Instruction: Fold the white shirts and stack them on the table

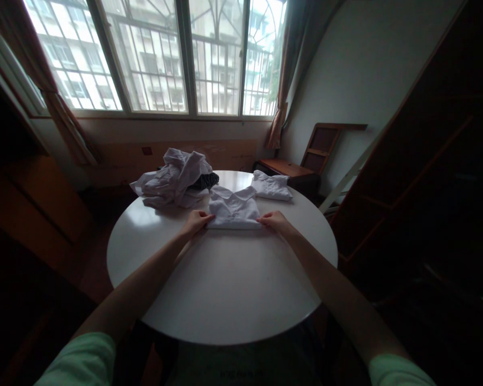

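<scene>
A left hand and a right hand pinch the near corners of a folded white shirt on a round white worktop; a rumpled clothes heap and another folded shirt lie behind.

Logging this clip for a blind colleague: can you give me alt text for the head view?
Two bare hands, left hand and right hand, grip the near corners of a folded white collared shirt on a round white table. Behind it lie a second folded shirt and a heap of crumpled white clothes below a barred window.
</scene>
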`<control>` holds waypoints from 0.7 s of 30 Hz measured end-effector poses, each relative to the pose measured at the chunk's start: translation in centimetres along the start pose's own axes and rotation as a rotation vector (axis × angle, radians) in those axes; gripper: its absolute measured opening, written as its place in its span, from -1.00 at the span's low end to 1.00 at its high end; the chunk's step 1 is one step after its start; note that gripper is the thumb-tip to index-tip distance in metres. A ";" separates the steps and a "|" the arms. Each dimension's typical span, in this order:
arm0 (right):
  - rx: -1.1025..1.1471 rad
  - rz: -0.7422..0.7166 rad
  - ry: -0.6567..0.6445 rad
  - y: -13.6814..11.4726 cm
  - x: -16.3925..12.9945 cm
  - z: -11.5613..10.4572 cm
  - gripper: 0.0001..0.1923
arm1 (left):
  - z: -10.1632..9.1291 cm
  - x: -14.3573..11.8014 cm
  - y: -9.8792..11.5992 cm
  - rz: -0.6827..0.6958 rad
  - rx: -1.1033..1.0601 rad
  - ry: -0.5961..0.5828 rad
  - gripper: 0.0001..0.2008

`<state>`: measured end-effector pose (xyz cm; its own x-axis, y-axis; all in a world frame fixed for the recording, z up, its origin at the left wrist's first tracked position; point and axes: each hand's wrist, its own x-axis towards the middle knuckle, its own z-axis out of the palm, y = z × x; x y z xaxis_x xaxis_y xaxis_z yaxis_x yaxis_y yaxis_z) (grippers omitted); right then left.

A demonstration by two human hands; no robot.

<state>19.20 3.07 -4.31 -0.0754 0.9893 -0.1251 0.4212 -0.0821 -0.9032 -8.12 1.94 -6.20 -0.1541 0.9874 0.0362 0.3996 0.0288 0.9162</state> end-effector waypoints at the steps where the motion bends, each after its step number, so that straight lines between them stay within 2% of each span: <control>1: -0.001 -0.002 0.003 -0.1 -0.1 0.0 -0.82 | 0.0 0.0 0.0 0.010 0.006 0.001 -0.69; 6: 0.061 -0.011 0.015 -0.3 0.2 0.3 -0.85 | -0.1 0.1 -0.1 0.049 0.076 -0.004 -0.71; 11: 0.158 0.064 -0.023 -0.5 0.6 0.7 -0.81 | 0.1 0.3 -0.4 0.110 0.122 0.019 -0.78; 15: 0.031 0.122 -0.051 -0.9 0.5 0.6 -0.81 | 0.2 0.4 -0.6 0.144 0.132 0.016 -0.80; 21: -0.038 0.018 -0.004 -0.2 0.6 0.8 -0.80 | 0.4 0.9 -0.7 0.136 0.077 0.054 -0.61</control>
<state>18.36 3.55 -4.58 -0.0707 0.9872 -0.1428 0.4568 -0.0953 -0.8845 -8.20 2.90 -6.98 -0.1411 0.9733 0.1809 0.4876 -0.0907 0.8683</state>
